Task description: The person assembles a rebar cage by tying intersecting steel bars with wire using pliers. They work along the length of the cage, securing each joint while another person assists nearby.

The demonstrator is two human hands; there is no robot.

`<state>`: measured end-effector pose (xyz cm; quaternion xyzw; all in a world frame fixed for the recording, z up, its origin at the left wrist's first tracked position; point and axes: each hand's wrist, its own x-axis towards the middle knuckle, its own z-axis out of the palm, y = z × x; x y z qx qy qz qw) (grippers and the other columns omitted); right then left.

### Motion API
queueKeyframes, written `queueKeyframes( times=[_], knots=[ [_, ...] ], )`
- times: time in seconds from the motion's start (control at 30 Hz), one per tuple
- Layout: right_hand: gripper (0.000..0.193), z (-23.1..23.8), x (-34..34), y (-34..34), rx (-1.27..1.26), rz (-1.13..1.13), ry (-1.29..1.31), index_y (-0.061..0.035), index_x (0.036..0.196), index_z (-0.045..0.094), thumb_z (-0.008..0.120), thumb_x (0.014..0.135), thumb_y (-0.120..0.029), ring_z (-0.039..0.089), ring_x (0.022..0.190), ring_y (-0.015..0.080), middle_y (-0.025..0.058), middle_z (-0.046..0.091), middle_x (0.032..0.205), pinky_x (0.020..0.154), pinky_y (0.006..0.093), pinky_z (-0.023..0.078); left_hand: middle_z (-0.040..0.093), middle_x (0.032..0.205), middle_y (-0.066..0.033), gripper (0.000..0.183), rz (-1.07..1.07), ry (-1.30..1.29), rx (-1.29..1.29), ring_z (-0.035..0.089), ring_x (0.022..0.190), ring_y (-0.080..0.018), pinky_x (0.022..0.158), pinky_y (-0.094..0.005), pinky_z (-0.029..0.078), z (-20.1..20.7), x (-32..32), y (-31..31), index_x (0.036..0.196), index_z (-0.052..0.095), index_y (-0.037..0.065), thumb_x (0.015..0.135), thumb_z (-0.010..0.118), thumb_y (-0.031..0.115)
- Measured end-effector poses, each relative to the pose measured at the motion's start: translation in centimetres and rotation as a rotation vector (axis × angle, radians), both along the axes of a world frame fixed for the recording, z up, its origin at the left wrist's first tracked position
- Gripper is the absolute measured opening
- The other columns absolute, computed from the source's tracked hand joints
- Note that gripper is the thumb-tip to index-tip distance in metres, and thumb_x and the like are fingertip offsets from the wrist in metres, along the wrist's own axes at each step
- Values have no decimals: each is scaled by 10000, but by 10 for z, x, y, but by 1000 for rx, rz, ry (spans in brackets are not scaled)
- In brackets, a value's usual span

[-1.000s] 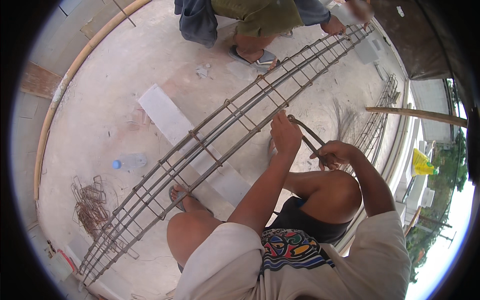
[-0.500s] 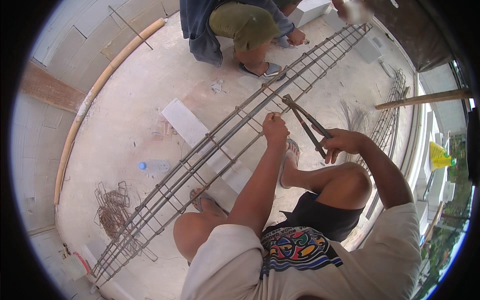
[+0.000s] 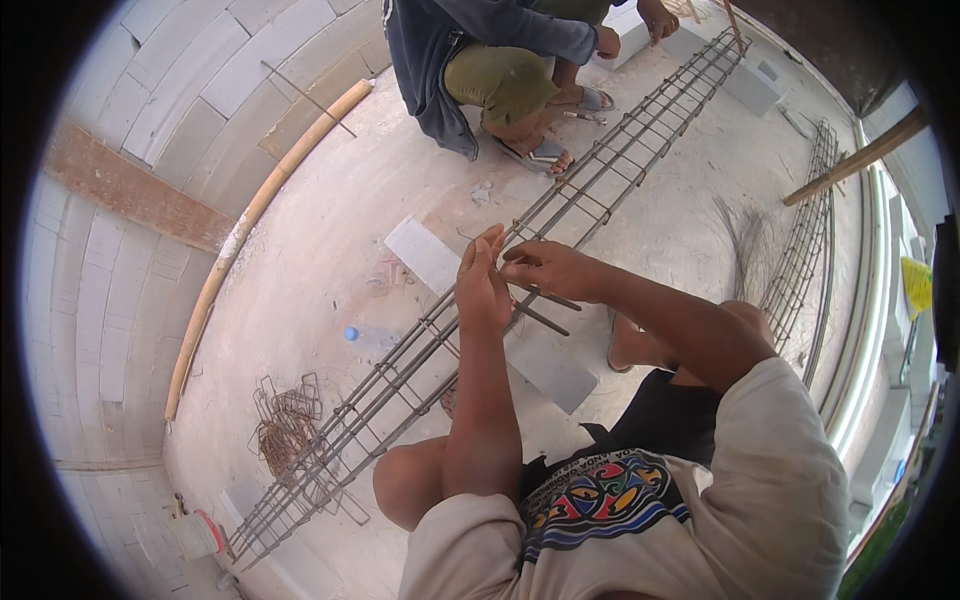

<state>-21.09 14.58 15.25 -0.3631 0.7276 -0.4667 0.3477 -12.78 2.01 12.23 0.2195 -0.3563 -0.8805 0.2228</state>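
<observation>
A long rebar cage [image 3: 400, 375] runs diagonally from lower left to upper right in front of me. At its middle, my left hand [image 3: 482, 285] is raised with its fingers bent together; a short thin wire end shows beside them. My right hand [image 3: 550, 270] meets it from the right, fingertips pinched close to the left fingers. What either hand pinches is too small to make out. Below my right hand, the two dark handles of the pincers [image 3: 543, 317] stick out across the cage; their jaws are hidden, and I cannot tell whether they rest on the bars.
A co-worker [image 3: 500, 85] squats beyond the cage. A pile of bent stirrups [image 3: 290, 430] and a blue-capped bottle [image 3: 372, 338] lie left. Pale blocks [image 3: 550, 372] sit under the cage. Loose wires [image 3: 740, 245], another cage [image 3: 805, 230] and a wooden pole [image 3: 860, 160] are right.
My right hand has moved left to meet my left hand, and its grip on the pincers' handles has changed. The left hand has shifted left along the cage. The view has swung slightly.
</observation>
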Motion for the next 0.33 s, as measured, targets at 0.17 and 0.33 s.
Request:
queueKeyframes(
  times=[0.17, 0.33],
  knots=[
    [350, 18, -12, 5, 35, -19, -32, 26, 1061, 631, 582, 915, -288, 620, 817, 191, 118, 659, 864, 727, 327, 496, 621, 1104, -121, 305, -187, 134, -33, 556, 1053, -172, 906, -358, 433, -12, -19, 7, 1154, 561, -8, 1005, 484, 246],
    [247, 7, -46, 30, 97, -107, 262, -88, 1060, 675, 582, 924, -274, 605, 720, 158, 66, 659, 823, 674, 304, 488, 619, 1095, -124, 368, -187, 21, -94, 562, 1024, -217, 958, -374, 411, -19, -46, 16, 1195, 555, -15, 986, 527, 287]
  ],
)
